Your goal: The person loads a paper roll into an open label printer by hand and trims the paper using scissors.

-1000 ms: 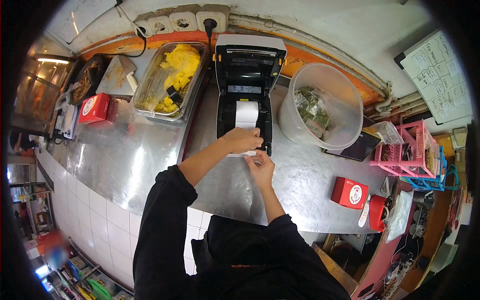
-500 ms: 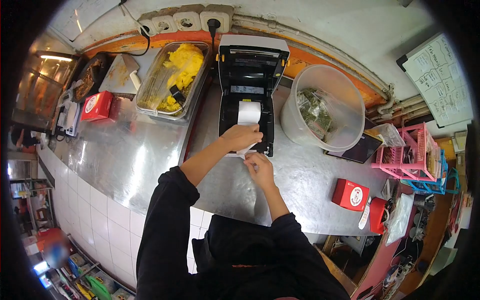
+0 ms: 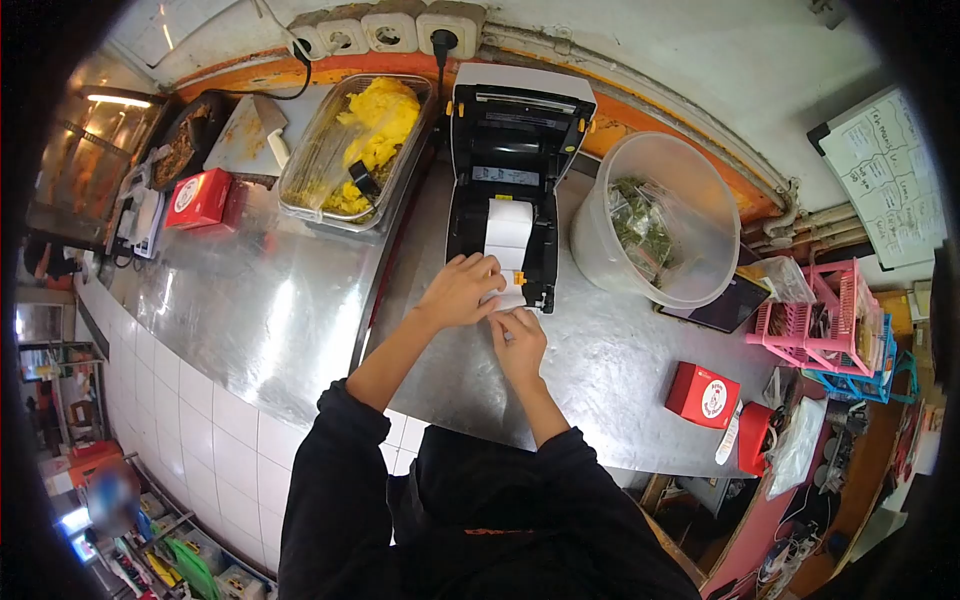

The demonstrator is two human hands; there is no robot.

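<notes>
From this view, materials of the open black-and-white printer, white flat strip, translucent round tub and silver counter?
Open black-and-white printer: probably hard plastic; smooth moulded panels.
White flat strip: likely matte paper; thin, no gloss.
Translucent round tub: seemingly plastic, satin; hazy, semi-clear wall.
Silver counter: metal, perhaps steel; streaky, worn sheen.

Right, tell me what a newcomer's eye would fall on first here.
Probably the bright yellow food in the clear tray, left of the open printer. Then the printer itself, mid-picture, with the left hand and right hand at its white paper, and the big bucket on its right.
</notes>
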